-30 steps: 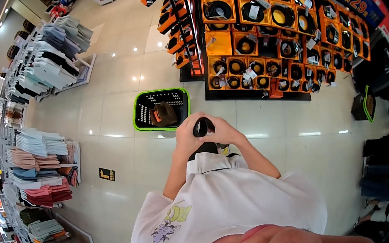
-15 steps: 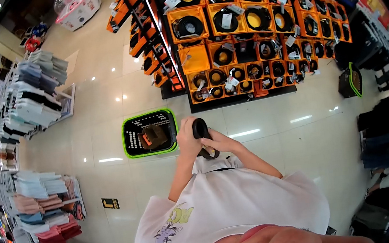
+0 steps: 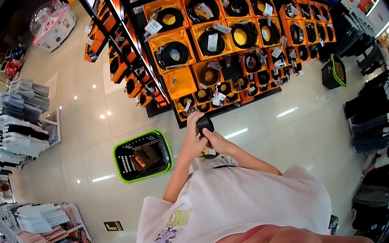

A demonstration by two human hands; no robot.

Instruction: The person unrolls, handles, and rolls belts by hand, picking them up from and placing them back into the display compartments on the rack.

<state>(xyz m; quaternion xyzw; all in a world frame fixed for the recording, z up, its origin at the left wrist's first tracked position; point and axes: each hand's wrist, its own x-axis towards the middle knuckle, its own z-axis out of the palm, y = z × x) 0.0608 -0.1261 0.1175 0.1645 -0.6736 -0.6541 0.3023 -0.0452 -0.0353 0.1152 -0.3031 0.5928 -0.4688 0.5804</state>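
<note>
In front of my white shirt, both hands are together around a coiled black belt (image 3: pixel 205 124). My left hand (image 3: pixel 192 138) grips its left side with the fingers wrapped round it. From the right, my right hand (image 3: pixel 217 143) closes on the coil, thumb against the lower part. Part of the belt below the hands is hidden by them. Just beyond stands a display rack with orange boxes (image 3: pixel 179 82), most holding a coiled black belt (image 3: pixel 174 54) with a white tag.
On the floor to my left is a black basket with a green rim (image 3: pixel 148 176), with brown and orange items (image 3: pixel 145 157) inside. Folded clothes (image 3: pixel 38 216) and hanging clothes (image 3: pixel 22 125) line the left. Dark trousers (image 3: pixel 373 131) hang at right, near another basket (image 3: pixel 329 73).
My view has turned, and the rack has shifted left and looks larger. Both hands still hold the coiled belt, which is now tilted a little differently. The basket sits slightly lower in view.
</note>
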